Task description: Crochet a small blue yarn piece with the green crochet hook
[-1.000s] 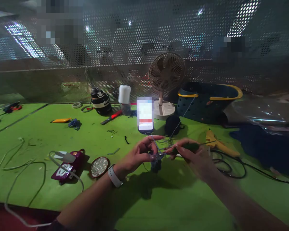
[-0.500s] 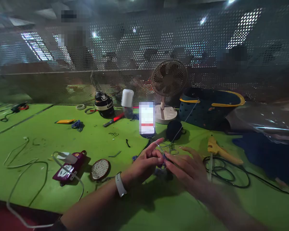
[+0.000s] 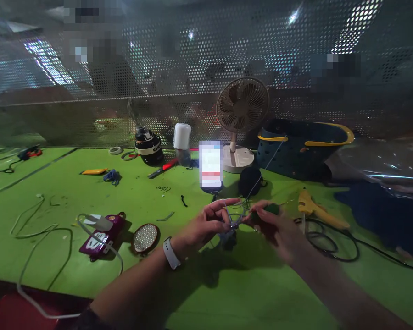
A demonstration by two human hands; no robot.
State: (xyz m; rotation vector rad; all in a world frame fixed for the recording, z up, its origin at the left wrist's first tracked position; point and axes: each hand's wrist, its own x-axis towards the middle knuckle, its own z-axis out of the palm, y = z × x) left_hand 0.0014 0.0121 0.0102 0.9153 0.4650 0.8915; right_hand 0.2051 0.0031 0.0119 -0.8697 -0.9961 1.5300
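My left hand (image 3: 206, 225) pinches a small piece of blue-purple crochet work (image 3: 229, 239) between thumb and fingers, its index finger stretched out with yarn over it. Loose loops of pale yarn (image 3: 237, 216) stand above the piece. Closed around a green-handled tool, seemingly a crochet hook (image 3: 271, 211), my right hand (image 3: 280, 229) is just to the right, blurred by motion. Its fingertips are near the loops; whether they touch the yarn I cannot tell. A strand runs up from the hands past a dark round ball (image 3: 249, 182) to the dark blue basket (image 3: 289, 151).
A lit phone (image 3: 210, 167) stands ahead of my hands, with a fan (image 3: 237, 158) behind it. On the right lies a yellow glue gun (image 3: 318, 211) with its black cable. To the left are a purple power bank (image 3: 103, 236), a white cable and a round studded disc (image 3: 145, 238).
My right hand has drawn slightly away from the left, and the green handle now shows in it. The yarn loops above the piece are opened wider. The view has shifted slightly.
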